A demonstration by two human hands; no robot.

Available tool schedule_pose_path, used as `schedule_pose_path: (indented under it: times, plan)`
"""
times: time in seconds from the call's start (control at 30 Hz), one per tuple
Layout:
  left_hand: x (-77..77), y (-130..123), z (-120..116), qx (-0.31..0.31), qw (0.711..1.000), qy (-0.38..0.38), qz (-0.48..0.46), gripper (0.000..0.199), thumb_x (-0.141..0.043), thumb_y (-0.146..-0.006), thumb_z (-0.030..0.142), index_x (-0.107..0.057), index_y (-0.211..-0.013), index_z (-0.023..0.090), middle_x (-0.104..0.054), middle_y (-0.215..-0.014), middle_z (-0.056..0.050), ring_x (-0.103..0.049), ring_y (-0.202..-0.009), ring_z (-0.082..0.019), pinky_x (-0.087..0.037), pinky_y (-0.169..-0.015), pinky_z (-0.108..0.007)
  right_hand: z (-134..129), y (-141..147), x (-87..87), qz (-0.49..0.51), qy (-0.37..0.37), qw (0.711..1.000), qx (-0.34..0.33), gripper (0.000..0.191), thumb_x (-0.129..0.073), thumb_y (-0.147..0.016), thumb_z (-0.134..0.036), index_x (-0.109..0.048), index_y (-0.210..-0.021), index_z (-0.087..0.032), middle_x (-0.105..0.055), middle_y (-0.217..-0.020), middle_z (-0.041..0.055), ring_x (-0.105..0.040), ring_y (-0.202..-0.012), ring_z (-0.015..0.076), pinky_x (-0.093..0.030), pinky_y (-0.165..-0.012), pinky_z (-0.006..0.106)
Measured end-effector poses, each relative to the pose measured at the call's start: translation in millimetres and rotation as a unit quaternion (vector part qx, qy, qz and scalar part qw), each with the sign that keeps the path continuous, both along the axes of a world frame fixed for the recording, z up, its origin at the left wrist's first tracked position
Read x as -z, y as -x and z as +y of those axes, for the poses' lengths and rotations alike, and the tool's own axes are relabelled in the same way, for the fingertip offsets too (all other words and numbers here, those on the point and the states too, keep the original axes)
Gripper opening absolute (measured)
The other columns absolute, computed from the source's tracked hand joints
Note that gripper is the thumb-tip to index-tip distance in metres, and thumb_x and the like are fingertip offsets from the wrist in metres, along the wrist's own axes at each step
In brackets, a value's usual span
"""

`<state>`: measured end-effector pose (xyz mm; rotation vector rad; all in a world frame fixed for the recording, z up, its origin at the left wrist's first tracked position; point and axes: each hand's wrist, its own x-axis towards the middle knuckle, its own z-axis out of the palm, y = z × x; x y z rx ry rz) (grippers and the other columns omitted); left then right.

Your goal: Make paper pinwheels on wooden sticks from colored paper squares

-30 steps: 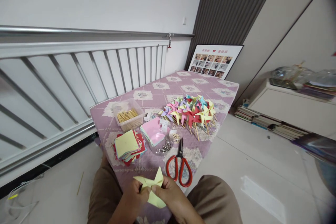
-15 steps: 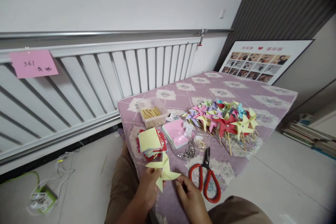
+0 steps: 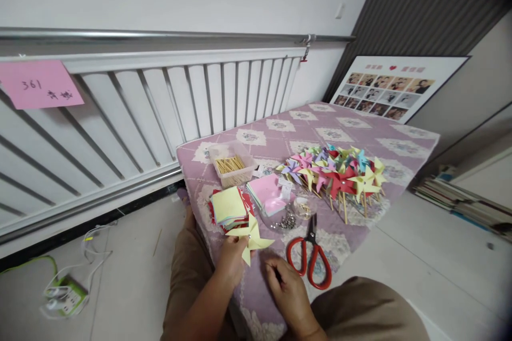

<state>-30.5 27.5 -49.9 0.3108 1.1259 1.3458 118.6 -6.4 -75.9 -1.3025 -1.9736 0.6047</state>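
Note:
My left hand (image 3: 234,258) pinches a pale yellow paper pinwheel (image 3: 253,238) near its middle, where a small shiny pin shows. My right hand (image 3: 288,290) lies to the right of the pinwheel and apart from it, fingers curled closed; whether anything is inside is hidden. Close by on its right rest scissors (image 3: 313,253) with red handles, blades pointing away. Just beyond the pinwheel sits a stack of coloured paper squares (image 3: 229,204), yellow on top. A clear tub of small metal pins (image 3: 287,219) and a small round container of short sticks (image 3: 303,206) stand behind the scissors.
Finished pinwheels (image 3: 340,176) on sticks lie bunched on the patterned tablecloth (image 3: 336,135). A plastic box of wooden sticks (image 3: 232,165) and pink paper squares (image 3: 269,190) are at the left. Along the wall runs a radiator (image 3: 192,96); a power strip (image 3: 70,298) is on the floor.
My right hand has drawn back from the pinwheel's tip, and its fingers are more curled. The pinwheel in my left hand sits slightly higher in view. The camera view has shifted a little.

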Motion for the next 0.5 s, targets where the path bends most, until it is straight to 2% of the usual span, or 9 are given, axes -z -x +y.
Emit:
schedule_pose_path:
  times: [0.23, 0.4, 0.5]
  plan:
    - [6.1, -1, -3, 0.011, 1.0, -0.012, 0.016, 0.022, -0.073, -0.058, 0.029, -0.06, -0.071, 0.016, -0.06, -0.061, 0.002, -0.052, -0.052, -0.011, -0.038, -0.05, -0.023, -2, 2, -6.3, -0.014, -0.001, 1.0, 0.001, 0.02, -0.044, -0.092, -0.023, -0.06, -0.082, -0.02, -0.066, -0.076, 0.0066, -0.064, -0.073, 0.0203, -0.048, -0.068, 0.03]
    - [2.0, -2, -5, 0.033, 0.999, -0.005, 0.018, 0.029, -0.076, -0.058, 0.035, -0.061, -0.071, 0.015, -0.06, -0.061, 0.002, -0.052, -0.053, -0.011, -0.038, -0.052, -0.024, 1, -1, 0.6, -0.011, -0.009, 1.0, -0.005, 0.018, -0.047, -0.09, -0.021, -0.062, -0.082, -0.021, -0.068, -0.076, 0.0063, -0.065, -0.071, 0.0199, -0.049, -0.065, 0.028]
    - [16.6, -5, -3, 0.039, 0.999, -0.015, 0.021, 0.031, -0.076, -0.059, 0.038, -0.061, -0.071, 0.014, -0.058, -0.057, 0.002, -0.05, -0.052, -0.011, -0.038, -0.054, -0.024, 3, -4, 9.1, 0.013, -0.019, 1.0, -0.001, 0.016, -0.051, -0.087, -0.019, -0.065, -0.08, -0.023, -0.069, -0.074, 0.0056, -0.066, -0.07, 0.0202, -0.05, -0.064, 0.027]
